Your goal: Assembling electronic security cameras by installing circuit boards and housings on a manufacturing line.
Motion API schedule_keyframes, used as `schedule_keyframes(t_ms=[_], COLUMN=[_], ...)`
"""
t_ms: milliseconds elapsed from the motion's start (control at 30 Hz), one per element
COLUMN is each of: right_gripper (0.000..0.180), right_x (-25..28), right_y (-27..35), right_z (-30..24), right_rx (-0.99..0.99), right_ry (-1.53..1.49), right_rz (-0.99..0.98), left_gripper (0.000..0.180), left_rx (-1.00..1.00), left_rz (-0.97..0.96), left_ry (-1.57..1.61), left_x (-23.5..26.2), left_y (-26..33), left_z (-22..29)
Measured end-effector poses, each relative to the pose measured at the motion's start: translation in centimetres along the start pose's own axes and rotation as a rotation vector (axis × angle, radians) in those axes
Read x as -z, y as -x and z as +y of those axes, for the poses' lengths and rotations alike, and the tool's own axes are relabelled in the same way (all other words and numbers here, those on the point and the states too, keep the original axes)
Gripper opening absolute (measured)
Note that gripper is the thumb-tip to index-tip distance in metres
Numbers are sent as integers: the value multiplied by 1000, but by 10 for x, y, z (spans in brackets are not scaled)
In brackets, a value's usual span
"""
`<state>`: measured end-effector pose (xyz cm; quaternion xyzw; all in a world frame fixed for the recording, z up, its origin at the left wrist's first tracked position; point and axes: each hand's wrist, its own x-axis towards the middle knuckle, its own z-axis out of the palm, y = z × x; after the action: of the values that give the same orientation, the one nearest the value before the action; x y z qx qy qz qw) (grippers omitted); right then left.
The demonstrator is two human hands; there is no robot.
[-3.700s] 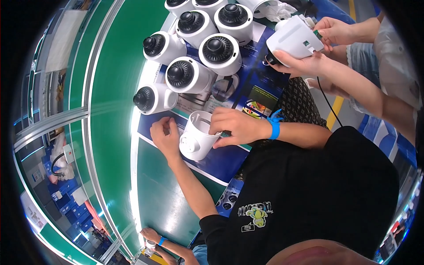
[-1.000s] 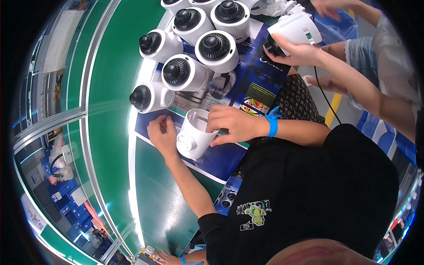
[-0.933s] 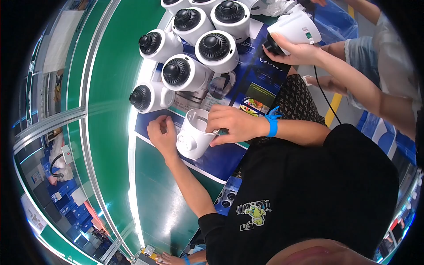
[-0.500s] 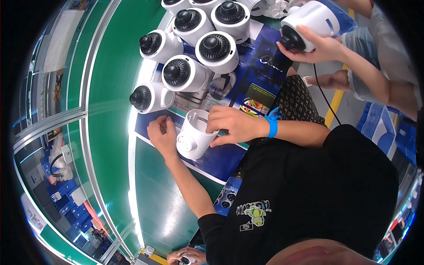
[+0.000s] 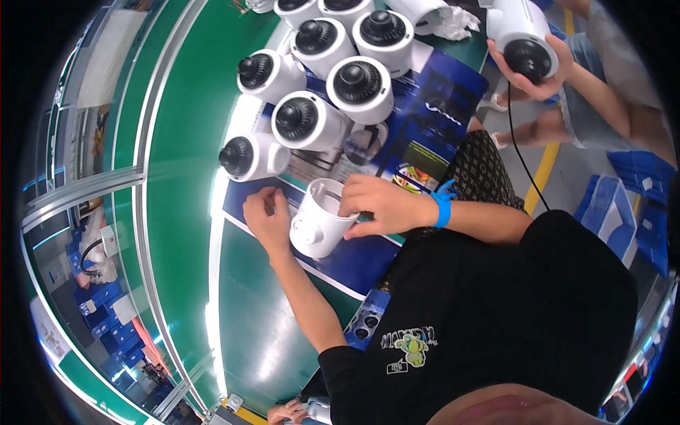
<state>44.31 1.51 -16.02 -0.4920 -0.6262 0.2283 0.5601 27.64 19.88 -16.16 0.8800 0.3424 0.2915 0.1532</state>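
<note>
A white cylindrical camera housing (image 5: 312, 237) stands with its hollow end up on the blue printed mat (image 5: 347, 272). My right hand (image 5: 386, 205), with a blue band at its wrist, grips the rim of the housing on its right side; some fingertips are hidden inside. To the left of the housing is my left hand (image 5: 266, 218), its fingers loosely bent and a gap between thumb and forefinger. No object shows in that hand. Just beyond it lies a white dome camera (image 5: 255, 157) with a black ribbed front.
Several more white dome cameras (image 5: 306, 119) crowd the far part of the green bench. A hollow white housing (image 5: 423, 15) lies beside crumpled white wrapping (image 5: 457, 25). At the far right, another person's hand (image 5: 552, 79) holds a dome camera (image 5: 524, 32). A black cable (image 5: 515, 138) hangs below it.
The view has shifted slightly, moving the bench things a little rightward. The other person's camera has turned and moved right. My right hand stays on the housing rim; my left hand remains beside it.
</note>
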Motion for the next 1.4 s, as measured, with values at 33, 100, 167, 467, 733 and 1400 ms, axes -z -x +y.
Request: schedule_keyframes(t_ms=[33, 100, 167, 467, 733, 1400], right_gripper=[27, 27, 27, 28, 28, 28], right_x=[-1, -1, -2, 1, 0, 5], right_y=[2, 0, 0, -2, -2, -3], right_z=[-1, 3, 3, 1, 0, -5], right_rx=[-20, -14, 6, 2, 9, 60], right_ry=[-12, -2, -17, -4, -10, -105], right_rz=[-3, 0, 6, 0, 9, 118], left_gripper=[11, 11, 11, 11, 11, 13], left_rx=[12, 26, 44, 13, 21, 328], left_rz=[-10, 1, 0, 3, -6, 71], left_ry=[17, 15, 18, 7, 4, 371], left_x=[-1, -3, -3, -2, -1, 5], left_y=[0, -2, 0, -2, -2, 3], left_z=[0, 1, 0, -2, -2, -15])
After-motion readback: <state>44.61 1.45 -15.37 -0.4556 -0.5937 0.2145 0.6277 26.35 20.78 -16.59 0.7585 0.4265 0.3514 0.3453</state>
